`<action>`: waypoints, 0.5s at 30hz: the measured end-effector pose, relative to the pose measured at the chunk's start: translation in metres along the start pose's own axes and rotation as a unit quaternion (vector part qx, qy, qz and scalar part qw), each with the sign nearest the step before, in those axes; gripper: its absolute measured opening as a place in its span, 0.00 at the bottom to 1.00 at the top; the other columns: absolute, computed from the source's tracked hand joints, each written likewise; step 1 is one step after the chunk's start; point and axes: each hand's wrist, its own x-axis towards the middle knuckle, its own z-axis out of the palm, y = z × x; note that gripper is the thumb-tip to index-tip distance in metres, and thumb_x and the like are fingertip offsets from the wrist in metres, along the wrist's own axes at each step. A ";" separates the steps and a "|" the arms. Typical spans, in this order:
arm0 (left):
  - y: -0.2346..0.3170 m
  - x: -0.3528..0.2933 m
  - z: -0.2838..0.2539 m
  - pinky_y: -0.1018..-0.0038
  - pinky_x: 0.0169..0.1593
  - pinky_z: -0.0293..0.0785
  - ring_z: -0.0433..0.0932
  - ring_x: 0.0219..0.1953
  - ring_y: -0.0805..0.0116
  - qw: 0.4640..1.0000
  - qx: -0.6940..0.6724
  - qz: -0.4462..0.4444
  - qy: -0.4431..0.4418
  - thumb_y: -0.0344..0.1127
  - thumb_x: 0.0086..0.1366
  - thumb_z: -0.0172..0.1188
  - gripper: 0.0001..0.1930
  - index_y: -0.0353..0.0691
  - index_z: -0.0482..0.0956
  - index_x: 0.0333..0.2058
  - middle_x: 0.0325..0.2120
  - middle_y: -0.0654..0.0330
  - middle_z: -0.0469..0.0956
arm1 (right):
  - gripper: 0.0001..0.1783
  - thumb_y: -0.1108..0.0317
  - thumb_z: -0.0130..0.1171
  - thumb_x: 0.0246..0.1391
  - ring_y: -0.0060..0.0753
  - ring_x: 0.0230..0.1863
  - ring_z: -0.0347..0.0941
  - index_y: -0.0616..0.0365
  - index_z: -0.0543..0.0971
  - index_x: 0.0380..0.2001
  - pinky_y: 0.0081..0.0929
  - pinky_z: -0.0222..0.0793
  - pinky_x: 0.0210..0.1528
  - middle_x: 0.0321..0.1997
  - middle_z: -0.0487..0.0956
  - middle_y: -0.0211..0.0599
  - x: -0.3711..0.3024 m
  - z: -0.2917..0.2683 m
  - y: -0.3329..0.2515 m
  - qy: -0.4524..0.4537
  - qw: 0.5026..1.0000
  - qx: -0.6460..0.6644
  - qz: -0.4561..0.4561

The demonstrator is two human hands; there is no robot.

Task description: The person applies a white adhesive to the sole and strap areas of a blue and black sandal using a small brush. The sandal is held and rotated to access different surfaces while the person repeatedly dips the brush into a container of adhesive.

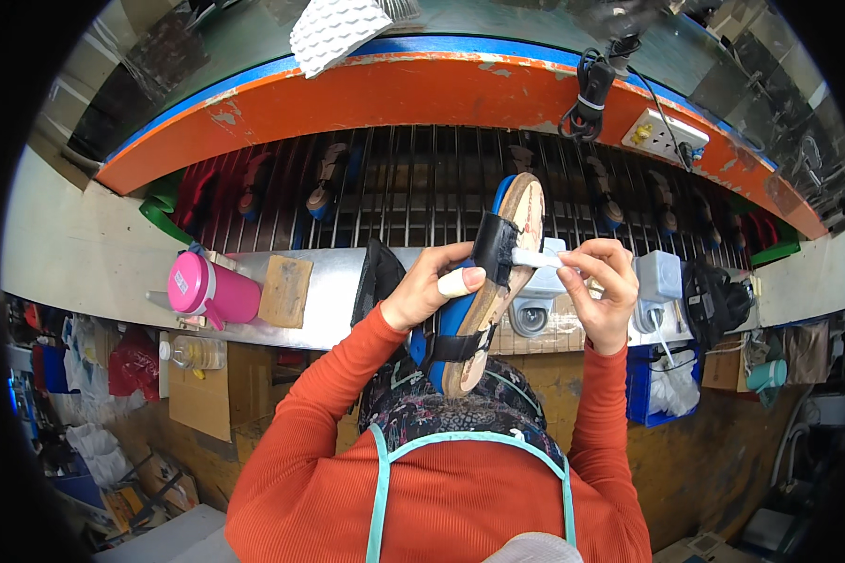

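The left hand [422, 293] clasps the sandal [484, 311] along its left edge, beside the black front strap [493, 246]. The right hand [606, 289] pinches a slim white piece [533, 258] whose far end meets that strap.

Lighting is bright, with fisheye bending toward black corners.

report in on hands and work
Left hand gripping black-strapped, cork-soled sandal. Right hand pinching slim white piece at wide black strap. No obstruction visible.
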 end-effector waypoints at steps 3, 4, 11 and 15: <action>-0.002 0.001 0.002 0.75 0.46 0.73 0.77 0.40 0.71 1.000 -0.012 0.000 0.001 0.57 0.59 0.59 0.35 0.28 0.74 0.51 0.38 0.55 0.79 | 0.12 0.72 0.71 0.38 0.23 0.30 0.68 0.51 0.85 0.31 0.25 0.54 0.39 0.31 0.77 0.26 -0.004 0.000 -0.001 0.002 1.000 -0.004 0.006; -0.003 0.001 0.002 0.75 0.45 0.72 0.76 0.39 0.72 1.000 -0.014 -0.006 0.004 0.58 0.59 0.59 0.34 0.28 0.75 0.49 0.37 0.55 0.79 | 0.12 0.72 0.71 0.38 0.23 0.30 0.68 0.51 0.85 0.31 0.26 0.54 0.40 0.31 0.77 0.26 -0.005 0.000 -0.002 0.002 1.000 -0.010 -0.001; -0.015 0.003 -0.002 0.77 0.41 0.73 0.76 0.36 0.73 0.998 -0.051 -0.045 0.003 0.60 0.63 0.54 0.31 0.30 0.78 0.41 0.35 0.56 0.79 | 0.13 0.71 0.71 0.38 0.24 0.32 0.70 0.50 0.85 0.32 0.27 0.54 0.40 0.31 0.77 0.26 -0.013 -0.001 -0.005 -0.008 0.998 -0.046 -0.047; -0.015 0.001 0.007 0.76 0.41 0.75 0.79 0.35 0.71 0.976 -0.204 -0.079 -0.011 0.58 0.67 0.48 0.30 0.31 0.78 0.42 0.36 0.55 0.80 | 0.13 0.72 0.72 0.38 0.26 0.32 0.70 0.51 0.85 0.33 0.26 0.57 0.40 0.34 0.77 0.30 -0.017 0.006 -0.004 -0.001 0.999 0.037 0.001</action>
